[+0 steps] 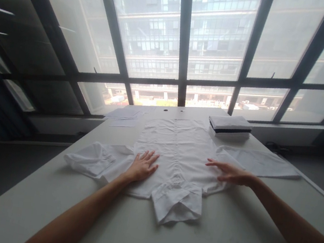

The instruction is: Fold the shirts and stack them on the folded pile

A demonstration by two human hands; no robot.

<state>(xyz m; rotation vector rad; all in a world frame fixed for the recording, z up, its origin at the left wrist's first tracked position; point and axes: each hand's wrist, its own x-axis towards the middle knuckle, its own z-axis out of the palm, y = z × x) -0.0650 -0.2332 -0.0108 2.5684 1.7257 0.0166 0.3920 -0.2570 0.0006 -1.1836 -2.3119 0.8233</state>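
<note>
A white shirt [175, 156] lies spread flat, buttoned front up, across the middle of the frame on a pale counter [224, 236], its collar [176, 205] pointing toward the lower centre and its hem toward the windows [174, 38] that fill the upper half of the frame. The left hand [143, 166] lies palm down on the shirt, left of the button line, fingers spread and flat; its grip is open, pressing on the cloth rather than pinching it. The right hand [230, 173] rests at the right edge of the shirt body, near where the right sleeve [259, 162] runs off toward the right of the frame; its fingers are stretched out and loosely together, pointing left, the grip open with nothing held, and whether the fingertips touch the cloth or hover just over it I cannot tell. The other sleeve [92, 160] is bunched into a rumpled heap at the left, just beside the left hand's wrist. Toward the upper right of the counter, past the shirt's hem, sits a neat stack of folded garments [230, 127], mostly white with one dark layer. A few flat sheets of paper [124, 116] lie on the counter's far left corner, well apart from both hands.
</note>
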